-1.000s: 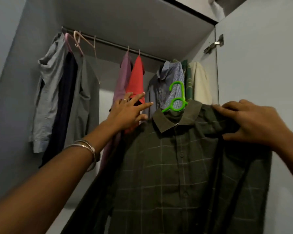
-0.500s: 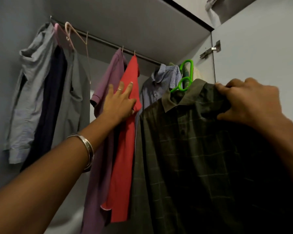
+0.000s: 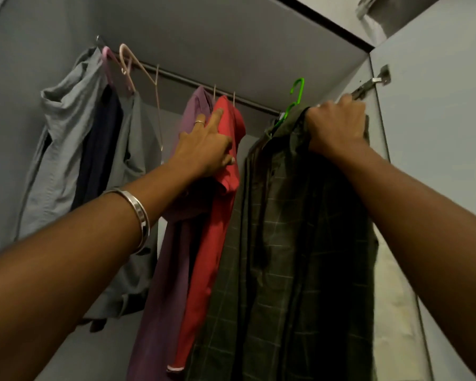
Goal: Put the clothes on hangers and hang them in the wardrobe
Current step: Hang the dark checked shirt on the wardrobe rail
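Observation:
A dark green checked shirt [image 3: 286,243] hangs on a green hanger [image 3: 296,101] whose hook is raised close under the wardrobe rail [image 3: 182,78]; whether the hook is over the rail I cannot tell. My right hand [image 3: 337,125] grips the shirt's shoulder and the hanger beneath it. My left hand [image 3: 206,147] presses with straight fingers against a red shirt [image 3: 217,215] and a purple shirt [image 3: 171,270], holding them to the left of the green one.
A grey shirt [image 3: 58,149], a dark navy garment [image 3: 99,149] and another grey garment [image 3: 132,149] hang at the rail's left end, with an empty pink hanger [image 3: 138,67] beside them. The open wardrobe door [image 3: 437,160] and its hinge [image 3: 374,81] stand at the right.
My right hand has lifted the green shirt higher and turned it edge-on toward the rail. My left hand has pushed the red and purple shirts further left. The shirts behind are now hidden.

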